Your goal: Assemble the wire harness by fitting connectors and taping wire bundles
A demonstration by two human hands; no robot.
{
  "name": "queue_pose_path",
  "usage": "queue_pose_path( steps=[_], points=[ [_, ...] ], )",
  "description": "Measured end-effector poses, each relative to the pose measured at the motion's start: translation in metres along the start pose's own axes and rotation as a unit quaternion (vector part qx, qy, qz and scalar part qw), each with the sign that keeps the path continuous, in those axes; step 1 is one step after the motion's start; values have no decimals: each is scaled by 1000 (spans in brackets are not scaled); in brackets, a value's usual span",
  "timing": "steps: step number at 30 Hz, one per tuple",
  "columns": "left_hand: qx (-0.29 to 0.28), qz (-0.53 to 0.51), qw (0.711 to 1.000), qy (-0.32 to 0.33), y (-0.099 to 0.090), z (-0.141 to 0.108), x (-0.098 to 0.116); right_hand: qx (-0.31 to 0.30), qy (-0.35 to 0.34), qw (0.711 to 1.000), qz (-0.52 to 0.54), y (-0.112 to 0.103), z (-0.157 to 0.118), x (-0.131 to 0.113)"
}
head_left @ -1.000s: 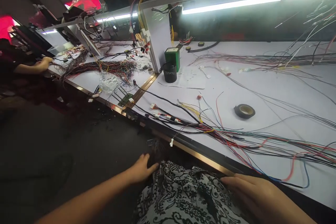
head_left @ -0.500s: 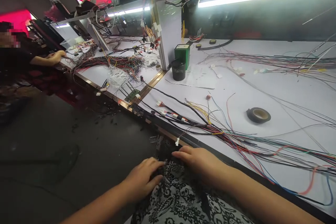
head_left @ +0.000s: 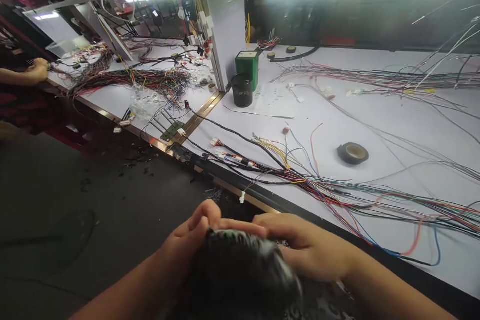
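Note:
Close to my body, a black and white patterned cloth [head_left: 247,275] is raised in a fold, its dark face towards me and partly blurred. My left hand [head_left: 197,227] is closed on the cloth's upper left edge, thumb against the fingers. On the other side my right hand [head_left: 307,245] is curled round the right part of the same edge. Just beyond the hands, a bundle of thin coloured wires [head_left: 322,190] lies along the front of the white bench [head_left: 240,127]. A small white connector [head_left: 242,197] hangs over the bench edge.
A roll of black tape [head_left: 352,153] lies on the bench. A black cup [head_left: 242,91] stands before a green box [head_left: 247,67] by the upright panel. Another person's hand [head_left: 37,71] rests at the far left bench, near a larger wire heap [head_left: 131,82].
Both hands have come up from the lap and now grip the cloth, which has been lifted into a fold. The view has shifted slightly to the right.

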State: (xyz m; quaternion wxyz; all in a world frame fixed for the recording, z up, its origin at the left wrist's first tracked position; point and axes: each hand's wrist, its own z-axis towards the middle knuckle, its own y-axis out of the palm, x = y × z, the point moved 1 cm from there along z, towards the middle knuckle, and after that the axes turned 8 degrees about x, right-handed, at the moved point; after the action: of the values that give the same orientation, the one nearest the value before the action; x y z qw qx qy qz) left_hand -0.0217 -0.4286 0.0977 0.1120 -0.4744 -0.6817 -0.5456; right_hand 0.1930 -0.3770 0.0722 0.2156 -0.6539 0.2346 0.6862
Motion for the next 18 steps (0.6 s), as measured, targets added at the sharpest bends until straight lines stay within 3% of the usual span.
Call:
queue_pose_path(
  steps=[2,4,6,8,11,14,16,18],
  points=[
    [-17,18,1000,14,22,4,-2,-17,39,996,78,-2,-9,-21],
    [30,71,993,90,34,10,-6,24,109,991,71,0,-14,-32],
    [87,135,972,169,36,17,-10,87,168,982,-8,2,-16,-34],
    [123,177,960,179,30,23,-12,131,183,974,-33,2,-18,-31],
    [96,228,967,54,18,29,-9,217,128,964,88,-2,-26,-24],
    [-30,352,929,-111,14,21,2,320,47,933,159,-5,-43,-18],
    [-79,383,908,-153,15,5,7,308,18,943,127,-1,-57,-13],
    [-63,353,927,-114,16,-16,4,236,-8,970,65,7,-72,-8]
  ],
)
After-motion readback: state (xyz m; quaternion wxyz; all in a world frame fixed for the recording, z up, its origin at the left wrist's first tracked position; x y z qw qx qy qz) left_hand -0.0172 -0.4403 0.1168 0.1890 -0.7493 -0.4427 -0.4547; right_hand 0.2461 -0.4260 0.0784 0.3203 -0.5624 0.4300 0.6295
